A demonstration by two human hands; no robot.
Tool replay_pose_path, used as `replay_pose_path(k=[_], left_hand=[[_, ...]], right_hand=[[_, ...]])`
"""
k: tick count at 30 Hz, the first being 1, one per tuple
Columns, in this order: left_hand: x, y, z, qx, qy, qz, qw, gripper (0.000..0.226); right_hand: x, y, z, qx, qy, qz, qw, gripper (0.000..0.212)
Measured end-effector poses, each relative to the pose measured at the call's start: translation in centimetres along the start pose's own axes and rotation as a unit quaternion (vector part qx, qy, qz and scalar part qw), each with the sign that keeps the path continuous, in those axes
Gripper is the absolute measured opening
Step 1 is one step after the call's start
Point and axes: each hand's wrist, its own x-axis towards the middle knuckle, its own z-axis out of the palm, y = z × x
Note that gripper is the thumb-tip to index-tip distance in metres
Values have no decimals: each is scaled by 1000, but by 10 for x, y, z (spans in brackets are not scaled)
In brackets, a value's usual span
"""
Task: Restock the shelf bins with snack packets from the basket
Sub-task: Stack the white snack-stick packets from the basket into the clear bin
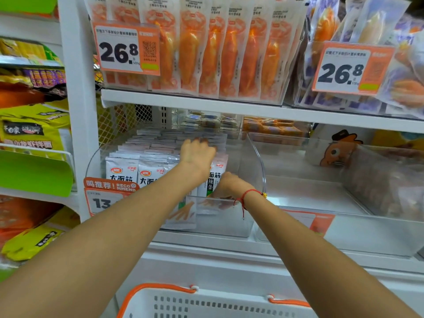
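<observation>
Inside the clear plastic shelf bin, the left hand rests palm-down on upright white snack packets, fingers toward 12 o'clock. The right hand, at 5 o'clock from it, grips the front packet. The white slotted basket with orange handles sits below at 6 o'clock.

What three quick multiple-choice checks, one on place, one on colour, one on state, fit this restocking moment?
1. Where are both hands? A on the white basket; B in the clear plastic bin of silver-white snack packets; C on the top shelf.
2. What colour are the basket handles? A orange; B blue; C green.
3. How is the clear bin to the right? A packed full; B nearly bare.

B: left hand and right hand reach into the packet bin.
A: basket has orange handles.
B: its floor shows bare.
</observation>
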Motion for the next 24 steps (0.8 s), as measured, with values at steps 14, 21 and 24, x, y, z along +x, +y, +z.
replay_pose_path(k=[14, 21, 24], left_hand=[[-1, 1, 4, -32, 6, -29, 999, 64], [-18, -5, -2, -43, 52, -17, 998, 62], [-33, -6, -8, -78, 73, -18, 994, 68]], right_hand=[[-3, -8, -8, -12, -11, 3, 1000, 78], [-24, -2, -19, -29, -30, -50, 998, 59], [-43, 0, -22, -12, 17, -97, 995, 64]])
